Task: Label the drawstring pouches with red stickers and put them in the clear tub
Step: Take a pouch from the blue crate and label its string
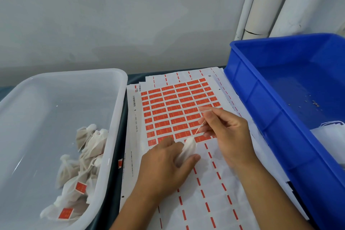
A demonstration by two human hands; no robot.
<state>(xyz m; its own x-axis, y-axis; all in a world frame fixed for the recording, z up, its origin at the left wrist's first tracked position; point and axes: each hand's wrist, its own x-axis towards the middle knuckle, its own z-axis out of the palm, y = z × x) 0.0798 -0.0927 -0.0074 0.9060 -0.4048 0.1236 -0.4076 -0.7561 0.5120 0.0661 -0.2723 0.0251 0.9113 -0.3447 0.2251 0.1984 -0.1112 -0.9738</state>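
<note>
A small white drawstring pouch (pixel 188 148) lies on the sticker sheet (pixel 179 110), held by my left hand (pixel 166 166) between thumb and fingers. My right hand (pixel 224 132) pinches the pouch's thin drawstring (pixel 200 127) and holds it taut up and to the right. The sheet carries rows of red stickers; its lower part is peeled bare. The clear tub (pixel 115 117) stands at the left and holds several white pouches (pixel 84 157), some showing red stickers (pixel 80 187).
A blue crate (pixel 261 99) stands at the right, with a white bag (pixel 332 132) at its near end. More sheets lie stacked under the top one. A loose red sticker (pixel 120 163) sits at the sheet's left edge. White pipes (pixel 270 2) rise behind.
</note>
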